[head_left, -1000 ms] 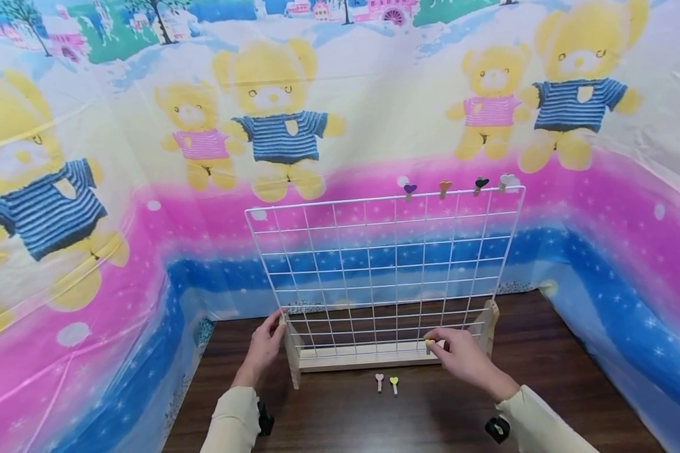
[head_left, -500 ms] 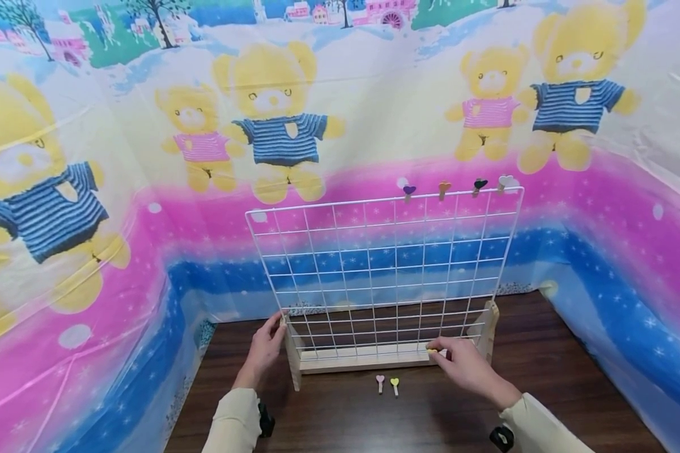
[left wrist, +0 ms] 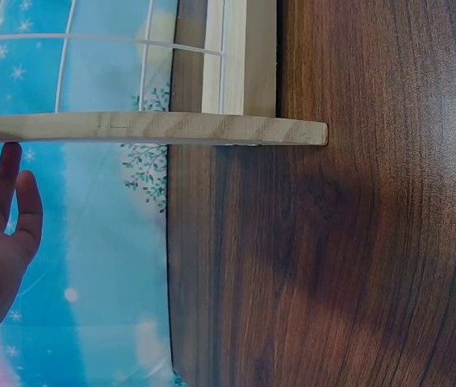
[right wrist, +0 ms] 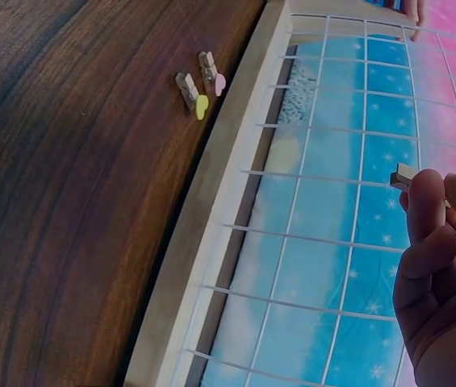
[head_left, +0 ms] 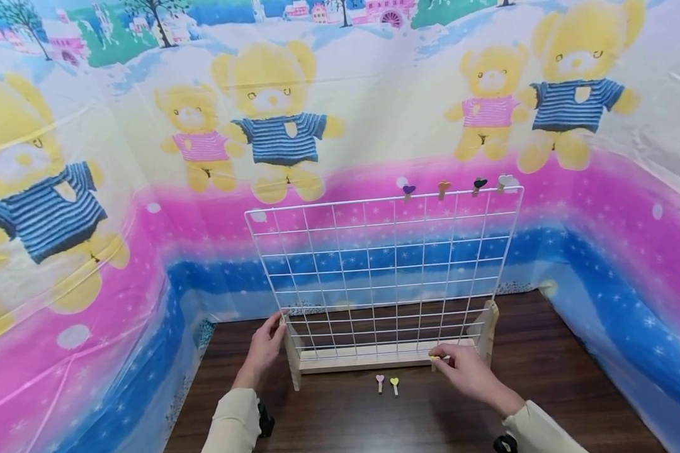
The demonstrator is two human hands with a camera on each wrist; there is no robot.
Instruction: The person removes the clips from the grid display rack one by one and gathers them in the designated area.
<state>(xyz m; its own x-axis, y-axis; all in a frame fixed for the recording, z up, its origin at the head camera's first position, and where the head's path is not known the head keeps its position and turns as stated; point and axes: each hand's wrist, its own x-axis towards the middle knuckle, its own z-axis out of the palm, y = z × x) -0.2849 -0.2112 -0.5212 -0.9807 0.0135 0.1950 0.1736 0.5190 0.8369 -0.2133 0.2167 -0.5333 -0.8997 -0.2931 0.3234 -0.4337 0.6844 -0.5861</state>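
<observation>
My right hand [head_left: 466, 372] pinches a small wooden clothespin with a yellow heart [head_left: 434, 358] between thumb and fingertips. It is just in front of the lower part of a white wire grid [head_left: 382, 277]; in the right wrist view the wooden end of the clothespin [right wrist: 403, 176] sticks out past the fingertips. My left hand [head_left: 262, 351] rests its fairly straight fingers against the left wooden upright [left wrist: 147, 127] of the grid's stand. On the table in front of the stand lie a pink-heart clothespin [head_left: 380, 384] and a yellow-heart clothespin [head_left: 395, 385].
Purple [head_left: 409, 190], orange [head_left: 444, 189], dark green [head_left: 479, 185] and white [head_left: 505, 182] heart clothespins are clipped along the grid's top bar, toward its right end. A wooden base bar [head_left: 362, 363] joins the uprights on the brown table [head_left: 340, 418]. A bear-print cloth [head_left: 374, 119] hangs behind.
My right hand has moved slightly down and toward me with the clothespin in its fingers. The left hand has stayed at the upright.
</observation>
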